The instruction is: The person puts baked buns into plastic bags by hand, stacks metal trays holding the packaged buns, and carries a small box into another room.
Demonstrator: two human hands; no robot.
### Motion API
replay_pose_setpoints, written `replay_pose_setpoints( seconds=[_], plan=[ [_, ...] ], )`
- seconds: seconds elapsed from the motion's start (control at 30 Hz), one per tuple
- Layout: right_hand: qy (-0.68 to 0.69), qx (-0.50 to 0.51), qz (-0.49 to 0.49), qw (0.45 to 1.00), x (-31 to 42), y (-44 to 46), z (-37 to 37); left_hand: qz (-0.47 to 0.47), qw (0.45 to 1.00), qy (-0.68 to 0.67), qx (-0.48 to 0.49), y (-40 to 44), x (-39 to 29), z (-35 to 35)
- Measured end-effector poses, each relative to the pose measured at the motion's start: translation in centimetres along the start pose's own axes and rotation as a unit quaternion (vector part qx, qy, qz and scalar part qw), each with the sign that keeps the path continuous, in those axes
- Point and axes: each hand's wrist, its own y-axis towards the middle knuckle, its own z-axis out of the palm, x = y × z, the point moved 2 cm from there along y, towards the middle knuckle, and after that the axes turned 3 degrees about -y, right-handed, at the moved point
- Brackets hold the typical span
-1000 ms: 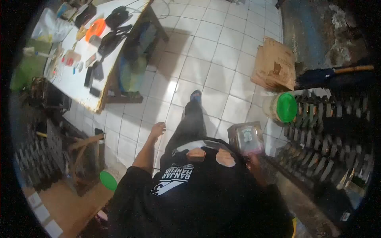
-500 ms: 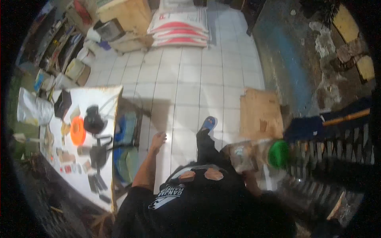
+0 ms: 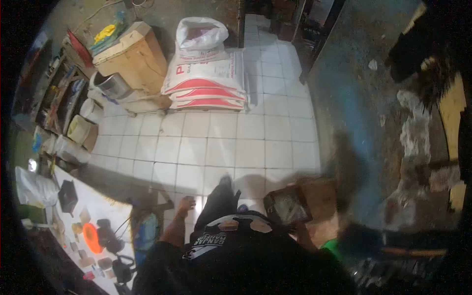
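Observation:
My left hand (image 3: 186, 202) hangs at my side over the tiled floor, holding nothing, its fingers somewhat blurred but apart. On the other side my right hand (image 3: 301, 229) grips the near edge of a dark-rimmed rectangular tray (image 3: 309, 209) with something greyish and shiny in it. What the contents are, I cannot make out. The fingers under the tray are hidden. Just beyond and to the right of it lies a brown cardboard sheet (image 3: 319, 194).
White sacks (image 3: 206, 81) with red print are stacked ahead, an open sack (image 3: 201, 34) on top. A wooden box (image 3: 132, 56) stands left of them. At left is a white table (image 3: 113, 209) with an orange round item (image 3: 92, 238). A stained wall (image 3: 354, 98) runs along the right.
My view has tilted up and moved forward, showing more of the sacks. The tray in my right hand is farther forward from my body. The green round item has slid toward the lower edge.

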Motion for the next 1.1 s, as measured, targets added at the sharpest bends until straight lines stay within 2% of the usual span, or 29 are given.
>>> replay_pose_setpoints(
  seconds=[0.03, 0.07, 0.1, 0.17, 0.3, 0.4, 0.5, 0.53, 0.6, 0.63, 0.7, 0.77, 0.83, 0.9, 0.97, 1.0, 1.03, 1.07, 1.1],
  plan=[
    [0.208, -0.081, 0.141, 0.964, 2.5, 2.2, 0.0, -0.017, 0.999, -0.014, 0.037, 3.2, -2.1, 0.9],
    [0.215, -0.077, 0.145, 0.963, 4.9, 4.8, 0.5, 0.056, 0.987, -0.048, 0.14, 5.0, -5.0, 1.9],
    [0.164, -0.05, 0.117, 0.978, 7.3, 7.2, 1.0, -0.039, 0.998, -0.023, 0.049, 10.0, -7.3, 4.5],
    [0.08, -0.021, 0.079, 0.993, 11.4, 12.1, 1.7, -0.013, 1.0, 0.002, 0.021, 14.0, -15.1, 9.3],
    [0.005, -0.027, 0.065, 0.998, 19.6, 19.5, 2.3, 0.065, 0.988, -0.057, 0.125, 25.0, -28.5, 18.1],
    [0.007, -0.044, 0.072, 0.996, 26.5, 24.0, 2.1, 0.092, 0.981, 0.032, 0.169, 31.9, -40.0, 25.1],
    [0.033, -0.059, 0.08, 0.995, 31.8, 29.1, 1.3, 0.159, 0.959, -0.031, 0.234, 38.0, -48.8, 33.2],
    [0.046, -0.063, 0.085, 0.993, 33.4, 30.5, 0.9, 0.158, 0.958, -0.022, 0.24, 39.2, -51.7, 35.7],
    [0.053, -0.068, 0.091, 0.992, 36.5, 34.6, -0.1, 0.094, 0.952, -0.07, 0.283, 42.0, -57.2, 40.5],
    [0.049, -0.07, 0.09, 0.992, 38.2, 37.2, -0.8, 0.096, 0.951, -0.07, 0.285, 43.3, -59.1, 42.7],
    [0.046, -0.069, 0.092, 0.992, 41.7, 42.4, -2.9, 0.28, 0.927, 0.135, 0.211, 46.8, -61.5, 46.5],
    [0.034, -0.066, 0.086, 0.994, 45.3, 48.2, -5.1, 0.237, 0.935, 0.095, 0.246, 49.8, -62.4, 48.1],
    [0.013, -0.06, 0.078, 0.995, 48.8, 53.1, -6.6, 0.243, 0.9, 0.266, 0.246, 53.9, -62.6, 49.2],
    [-0.007, -0.052, 0.071, 0.996, 52.5, 57.7, -8.1, -0.025, 0.966, 0.208, 0.153, 51.9, -65.7, 51.6],
    [-0.032, -0.041, 0.062, 0.997, 56.6, 62.0, -9.4, -0.001, 0.967, 0.067, 0.245, 51.5, -69.9, 53.4],
    [-0.044, -0.033, 0.059, 0.997, 58.8, 64.0, -10.1, 0.152, 0.949, 0.071, 0.267, 53.7, -70.8, 54.5],
    [-0.053, -0.026, 0.059, 0.997, 60.8, 66.4, -10.7, 0.116, 0.959, 0.113, 0.231, 53.5, -74.4, 57.0],
    [-0.063, -0.018, 0.058, 0.996, 62.8, 68.4, -11.4, 0.205, 0.925, 0.243, 0.206, 58.0, -74.7, 57.8],
    [-0.071, -0.011, 0.059, 0.996, 65.0, 70.6, -12.0, 0.205, 0.931, 0.229, 0.195, 59.7, -76.0, 59.0]
  ],
)
